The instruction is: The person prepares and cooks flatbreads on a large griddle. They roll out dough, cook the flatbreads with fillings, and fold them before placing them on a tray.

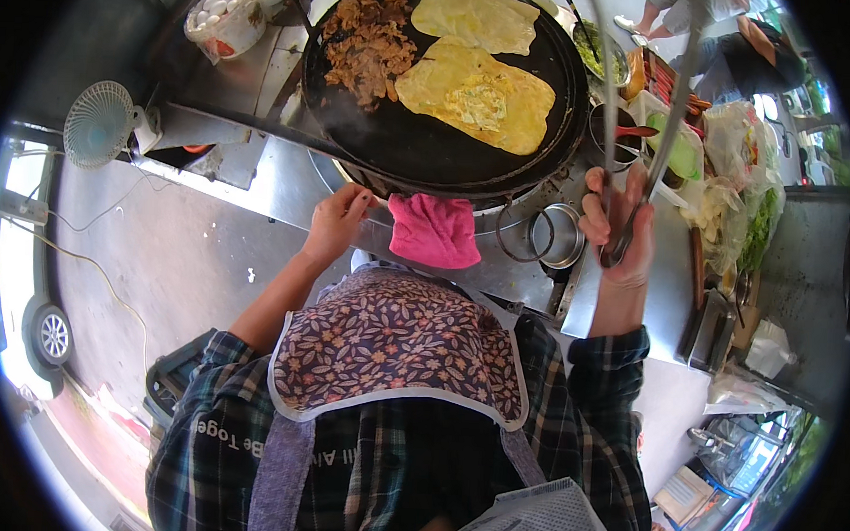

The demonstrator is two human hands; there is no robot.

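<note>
My right hand (636,248) grips long metal tongs (670,123) at their bent end, with the two arms spread apart and pointing away from me. The fingers of my left hand (337,222) are curled together at the front of a round black griddle (429,157), left of a pink cloth (434,232). A pale tip shows beside those fingers; whether they hold it is unclear. On the griddle lie a flatbread with egg (532,104), a paler flatbread (469,20) behind it, and a heap of browned meat pieces (368,49) to the left.
A round steel container (568,232) stands beside a metal ring (500,234). At right are a red-handled utensil (633,131), a bowl of shredded greens (588,46) and bagged food (731,136). Eggs (216,5) and a fan (96,124) are at left. A person (744,59) is beyond.
</note>
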